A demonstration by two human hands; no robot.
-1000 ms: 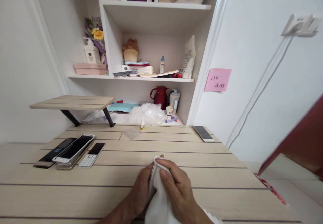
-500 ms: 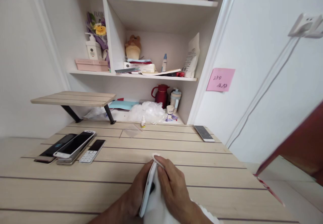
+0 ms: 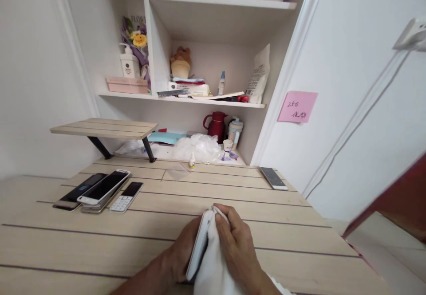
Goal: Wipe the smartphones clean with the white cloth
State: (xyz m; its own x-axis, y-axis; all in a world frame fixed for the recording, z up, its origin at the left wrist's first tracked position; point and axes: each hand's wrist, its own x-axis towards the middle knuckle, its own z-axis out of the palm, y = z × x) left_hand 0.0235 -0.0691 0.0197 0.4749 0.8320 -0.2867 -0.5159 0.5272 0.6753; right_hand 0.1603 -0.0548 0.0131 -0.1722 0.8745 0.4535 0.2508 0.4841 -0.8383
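My left hand [image 3: 185, 245] is closed round a white smartphone [image 3: 199, 247], held on edge and tilted above the table near its front. My right hand [image 3: 237, 245] is closed on a white cloth [image 3: 213, 264], its fingers pressing the cloth against the phone's top end. The cloth hangs down beside the phone, toward the table's front edge. The phone's face on the left side is hidden by my left palm and fingers.
Several phones [image 3: 104, 186] lie stacked at the left, beside a keypad phone [image 3: 126, 196]. Another phone [image 3: 273, 178] lies at the back right. A small bottle [image 3: 192, 160] and a clear bag [image 3: 177, 173] are at the back. A raised wooden stand [image 3: 104, 127] stands back left.
My right fingers and the cloth have shifted over the phone's top end. The phone has turned slightly, showing more of its white side. The whole view has swung a little to the left.
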